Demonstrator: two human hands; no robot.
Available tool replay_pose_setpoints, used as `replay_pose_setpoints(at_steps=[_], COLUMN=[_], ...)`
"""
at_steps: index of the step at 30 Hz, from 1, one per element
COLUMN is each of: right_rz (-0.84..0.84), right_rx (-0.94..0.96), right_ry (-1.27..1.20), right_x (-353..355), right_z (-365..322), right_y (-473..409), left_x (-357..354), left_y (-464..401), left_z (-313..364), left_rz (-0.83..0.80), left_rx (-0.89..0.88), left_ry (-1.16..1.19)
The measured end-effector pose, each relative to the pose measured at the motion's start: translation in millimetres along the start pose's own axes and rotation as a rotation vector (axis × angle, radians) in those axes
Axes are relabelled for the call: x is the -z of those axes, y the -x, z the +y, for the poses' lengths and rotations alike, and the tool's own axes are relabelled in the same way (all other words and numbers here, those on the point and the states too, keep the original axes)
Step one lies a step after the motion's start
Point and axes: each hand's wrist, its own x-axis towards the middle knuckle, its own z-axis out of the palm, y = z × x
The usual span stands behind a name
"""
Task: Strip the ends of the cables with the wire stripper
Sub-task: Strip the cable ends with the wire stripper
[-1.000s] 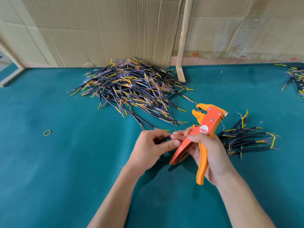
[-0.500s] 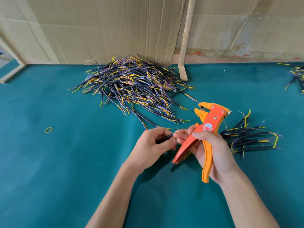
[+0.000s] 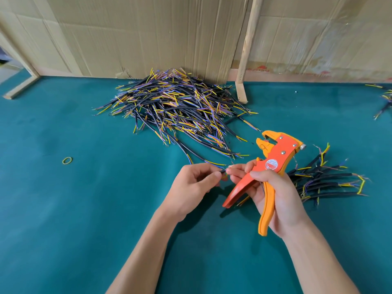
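One black cable (image 3: 221,171) is pinched in the left hand (image 3: 194,187) at bench centre. The wire stripper (image 3: 270,166) is gripped in the right hand (image 3: 273,194), whose fingertips also touch the cable end. Unstripped pile (image 3: 176,109) at 12 o'clock, smaller bundle (image 3: 326,181) at 3. Cores are best fanned out and fed squarely into the open head before squeezing. Round label on the stripper: unreadable.

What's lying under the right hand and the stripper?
A small bundle of black cables on the green table fans out rightward from behind the right hand and wire stripper. Their near ends are covered.
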Motion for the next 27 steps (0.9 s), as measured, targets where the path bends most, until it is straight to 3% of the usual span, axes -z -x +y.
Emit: replay_pose_setpoints(at_steps=[5, 10, 13, 21, 27], right_rz=[-0.014, -0.143, -0.215, -0.15, -0.283], right_rx=[-0.053, -0.256, -0.346, -0.355, -0.464], right_ry=[-0.057, -0.155, -0.197, -0.176, -0.103], right_x=[1.4, 1.9, -3.5, -9.4, -5.3], right_z=[-2.0, -5.2, -4.5, -3.2, -0.3], right_y=[1.6, 7.4, 11.1, 13.3, 14.0], left_x=[-1.3, -11.1, -11.8, -13.2, -12.8], left_y=[0.6, 1.4, 2.9, 3.2, 3.9], left_z=[-3.5, -6.2, -5.6, -5.2, -2.7], left_rz=[0.127, 0.362, 0.437, 0.506, 0.505], left_rx=[-0.047, -0.15, -0.191, -0.224, -0.238], left_ry=[0.047, -0.282, -0.315, -0.369, -0.396])
